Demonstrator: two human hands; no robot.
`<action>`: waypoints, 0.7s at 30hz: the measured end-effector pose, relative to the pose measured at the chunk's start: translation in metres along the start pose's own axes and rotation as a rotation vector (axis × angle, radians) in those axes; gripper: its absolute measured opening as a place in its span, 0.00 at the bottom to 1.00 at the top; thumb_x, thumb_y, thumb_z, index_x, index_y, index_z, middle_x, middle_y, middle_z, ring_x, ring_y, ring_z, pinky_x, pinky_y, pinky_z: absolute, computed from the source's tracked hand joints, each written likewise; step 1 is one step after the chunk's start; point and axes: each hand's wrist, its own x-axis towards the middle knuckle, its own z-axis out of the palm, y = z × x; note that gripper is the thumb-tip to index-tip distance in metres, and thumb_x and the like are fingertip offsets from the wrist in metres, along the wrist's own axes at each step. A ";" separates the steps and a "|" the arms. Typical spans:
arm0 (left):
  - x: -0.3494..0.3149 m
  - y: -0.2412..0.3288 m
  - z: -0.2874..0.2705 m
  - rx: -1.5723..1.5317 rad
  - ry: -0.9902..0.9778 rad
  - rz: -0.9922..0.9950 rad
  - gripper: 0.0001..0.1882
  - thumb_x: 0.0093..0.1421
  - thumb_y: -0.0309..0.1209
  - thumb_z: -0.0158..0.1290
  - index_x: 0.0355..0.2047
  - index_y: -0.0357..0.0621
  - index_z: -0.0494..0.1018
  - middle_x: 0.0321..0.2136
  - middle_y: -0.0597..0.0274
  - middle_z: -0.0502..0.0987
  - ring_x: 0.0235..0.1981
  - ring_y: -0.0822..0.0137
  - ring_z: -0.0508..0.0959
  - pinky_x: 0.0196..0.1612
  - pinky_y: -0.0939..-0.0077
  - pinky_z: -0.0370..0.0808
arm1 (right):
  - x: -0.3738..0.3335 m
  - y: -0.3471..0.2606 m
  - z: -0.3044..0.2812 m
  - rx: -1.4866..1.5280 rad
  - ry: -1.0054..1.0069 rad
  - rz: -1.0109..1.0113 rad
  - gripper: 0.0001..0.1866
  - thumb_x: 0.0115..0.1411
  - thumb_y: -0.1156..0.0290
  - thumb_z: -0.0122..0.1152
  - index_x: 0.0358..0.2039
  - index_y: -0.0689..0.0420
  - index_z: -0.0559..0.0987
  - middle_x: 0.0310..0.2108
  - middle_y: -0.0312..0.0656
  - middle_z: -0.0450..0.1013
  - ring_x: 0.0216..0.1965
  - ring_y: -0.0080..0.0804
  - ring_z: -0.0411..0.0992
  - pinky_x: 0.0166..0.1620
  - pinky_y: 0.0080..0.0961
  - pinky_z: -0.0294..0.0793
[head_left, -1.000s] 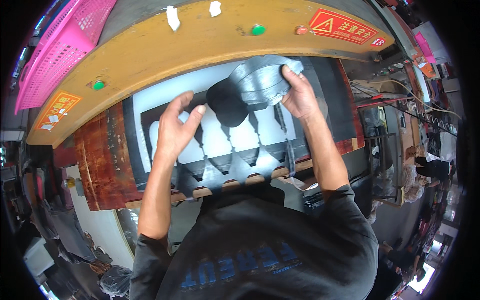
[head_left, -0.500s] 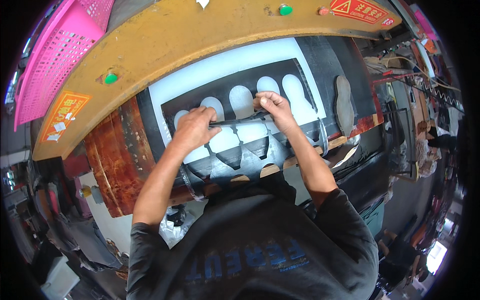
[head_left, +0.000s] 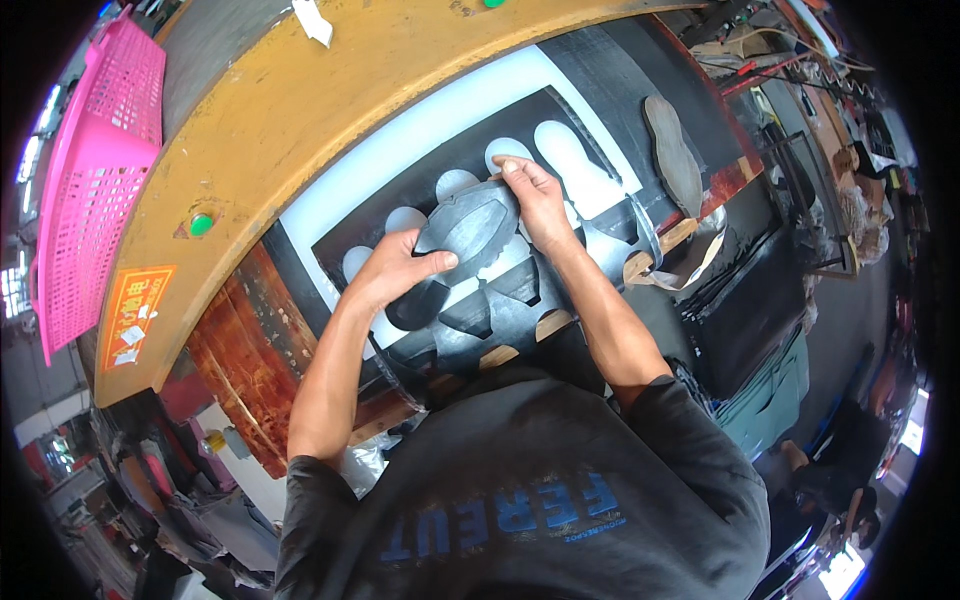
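My left hand (head_left: 395, 270) and my right hand (head_left: 535, 200) hold a dark sole-shaped cutting die (head_left: 465, 232) between them, flat over a black rubber sheet (head_left: 500, 300). The sheet lies on a white cutting board (head_left: 400, 165) and has several sole-shaped holes cut through it, showing white. My left thumb rests on the die's near edge; my right fingers grip its far end.
A yellow press beam (head_left: 280, 120) with a green button (head_left: 201, 224) arches over the board. A pink plastic basket (head_left: 90, 170) sits at the upper left. A cut grey sole piece (head_left: 672, 155) lies at the right on the dark bed. Cluttered benches fill the far right.
The hands, earlier gripping a thin edge over the sheet, now hold the die flat over it between the cut holes. The camera view has shifted, so the board sits more to the right.
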 end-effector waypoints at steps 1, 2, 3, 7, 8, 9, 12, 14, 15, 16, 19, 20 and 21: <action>-0.003 -0.002 0.003 -0.062 0.005 0.021 0.21 0.61 0.42 0.73 0.45 0.37 0.83 0.37 0.69 0.83 0.39 0.76 0.79 0.45 0.75 0.78 | -0.002 -0.006 0.002 0.154 0.016 0.110 0.24 0.75 0.60 0.62 0.63 0.65 0.77 0.46 0.44 0.81 0.47 0.27 0.79 0.54 0.24 0.77; -0.006 -0.004 0.009 -0.117 0.014 0.022 0.21 0.61 0.42 0.73 0.45 0.37 0.83 0.38 0.69 0.83 0.39 0.77 0.79 0.45 0.76 0.77 | -0.004 -0.010 0.006 0.295 0.038 0.140 0.26 0.76 0.60 0.61 0.66 0.64 0.73 0.47 0.46 0.81 0.47 0.28 0.79 0.54 0.26 0.77; -0.008 -0.006 0.016 -0.181 0.022 0.043 0.21 0.62 0.40 0.73 0.46 0.37 0.83 0.39 0.69 0.83 0.39 0.76 0.79 0.46 0.76 0.77 | -0.007 -0.014 0.010 0.359 0.063 0.139 0.27 0.76 0.59 0.61 0.67 0.64 0.73 0.47 0.45 0.81 0.47 0.28 0.79 0.54 0.26 0.78; -0.011 -0.010 0.042 -0.270 0.099 0.104 0.20 0.64 0.38 0.71 0.50 0.38 0.83 0.41 0.68 0.84 0.40 0.76 0.80 0.47 0.76 0.78 | -0.016 -0.028 0.020 0.427 0.098 0.135 0.27 0.76 0.52 0.58 0.65 0.59 0.75 0.44 0.38 0.79 0.44 0.27 0.79 0.50 0.28 0.80; -0.011 -0.010 0.047 -0.253 0.118 0.115 0.20 0.64 0.38 0.71 0.50 0.38 0.83 0.41 0.68 0.84 0.40 0.76 0.80 0.47 0.76 0.78 | -0.018 -0.032 0.020 0.406 0.076 0.156 0.28 0.77 0.49 0.55 0.64 0.59 0.76 0.45 0.39 0.79 0.45 0.26 0.79 0.50 0.27 0.80; -0.012 -0.010 0.051 -0.245 0.130 0.127 0.20 0.64 0.38 0.71 0.50 0.38 0.83 0.42 0.68 0.84 0.40 0.76 0.80 0.47 0.77 0.78 | -0.020 -0.036 0.019 0.416 0.045 0.187 0.29 0.77 0.48 0.56 0.63 0.60 0.77 0.48 0.40 0.80 0.48 0.27 0.78 0.53 0.29 0.79; -0.013 -0.010 0.059 -0.263 0.157 0.157 0.20 0.64 0.38 0.71 0.51 0.39 0.83 0.42 0.69 0.84 0.41 0.77 0.80 0.48 0.77 0.77 | -0.025 -0.045 0.014 0.468 -0.043 0.215 0.31 0.76 0.45 0.55 0.61 0.62 0.78 0.53 0.43 0.80 0.53 0.30 0.78 0.57 0.32 0.78; -0.013 -0.011 0.063 -0.312 0.159 0.172 0.20 0.65 0.38 0.71 0.51 0.39 0.82 0.42 0.70 0.84 0.41 0.76 0.80 0.48 0.77 0.77 | -0.028 -0.049 0.012 0.492 -0.066 0.221 0.32 0.76 0.44 0.54 0.61 0.62 0.78 0.54 0.44 0.80 0.54 0.31 0.79 0.59 0.33 0.78; -0.012 -0.011 0.065 -0.295 0.172 0.177 0.20 0.65 0.38 0.70 0.52 0.39 0.82 0.42 0.70 0.84 0.42 0.76 0.80 0.49 0.77 0.77 | -0.029 -0.051 0.011 0.497 -0.060 0.230 0.32 0.76 0.44 0.54 0.61 0.62 0.78 0.54 0.44 0.80 0.55 0.32 0.79 0.60 0.34 0.78; -0.012 -0.011 0.066 -0.294 0.174 0.180 0.20 0.65 0.38 0.70 0.52 0.39 0.82 0.43 0.70 0.84 0.42 0.76 0.80 0.49 0.77 0.77 | -0.030 -0.051 0.010 0.506 -0.068 0.232 0.32 0.76 0.44 0.54 0.61 0.62 0.78 0.55 0.45 0.80 0.55 0.32 0.79 0.60 0.35 0.78; -0.012 -0.010 0.073 -0.296 0.177 0.181 0.20 0.65 0.38 0.70 0.52 0.39 0.82 0.43 0.69 0.84 0.42 0.76 0.80 0.49 0.76 0.77 | -0.035 -0.051 0.003 0.486 -0.064 0.237 0.32 0.77 0.44 0.52 0.62 0.63 0.77 0.56 0.45 0.79 0.56 0.33 0.79 0.59 0.36 0.79; -0.011 -0.010 0.075 -0.317 0.166 0.183 0.20 0.65 0.38 0.70 0.52 0.39 0.82 0.43 0.69 0.84 0.43 0.76 0.80 0.50 0.76 0.77 | -0.038 -0.050 0.000 0.480 -0.067 0.237 0.32 0.77 0.44 0.52 0.63 0.63 0.76 0.56 0.45 0.79 0.56 0.33 0.78 0.59 0.36 0.80; -0.011 -0.010 0.078 -0.308 0.194 0.189 0.20 0.65 0.38 0.70 0.52 0.39 0.82 0.43 0.68 0.85 0.43 0.76 0.80 0.50 0.76 0.77 | -0.040 -0.050 -0.004 0.494 -0.106 0.237 0.33 0.78 0.44 0.51 0.63 0.63 0.75 0.56 0.45 0.79 0.56 0.34 0.79 0.58 0.37 0.81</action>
